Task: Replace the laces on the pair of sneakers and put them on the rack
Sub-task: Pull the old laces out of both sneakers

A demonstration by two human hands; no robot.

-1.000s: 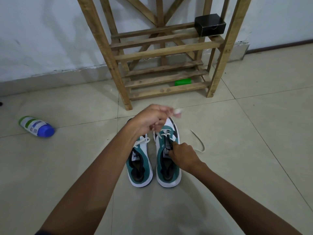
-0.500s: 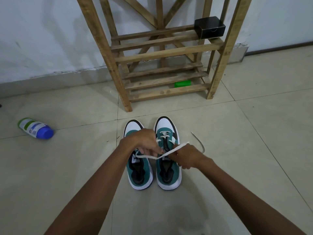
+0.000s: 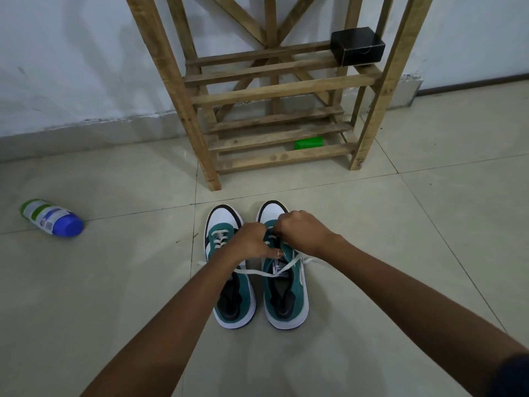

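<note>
Far left on the tiled floor (image 3: 429,239): a bottle (image 3: 51,217) lying on its side, blue cap toward you, well apart from everything else. Moving right, the left sneaker (image 3: 227,285) sits flat on the floor, toe pointing at the rack, white lacing visible across its upper eyelets. Your left hand (image 3: 252,242) is over the gap between the two shoes, fingers curled, thumb down on the right sneaker's tongue area; it looks like it's pinching the lace (image 3: 257,273), but the actual contact point is hidden under the fingers. That lace runs as a loose white strand from left of your left forearm, across both shoes, and out past the right side of the right sneaker. The right sneaker (image 3: 286,290) stands just beside the left one, parallel, same heading, teal upper, white toe and sole. Your right hand (image 3: 300,233) is on its forefoot over the lower eyelets, fingers curled tight down into the lacing, gripping the lace there. Behind the shoes, near but not touching, stands the wooden rack (image 3: 274,90) against the wall. Neither sneaker is on it. A green cylinder (image 3: 308,143) lies on its bottom slats, right of centre. A black box (image 3: 357,46) sits on the upper shelf at the right end.
</note>
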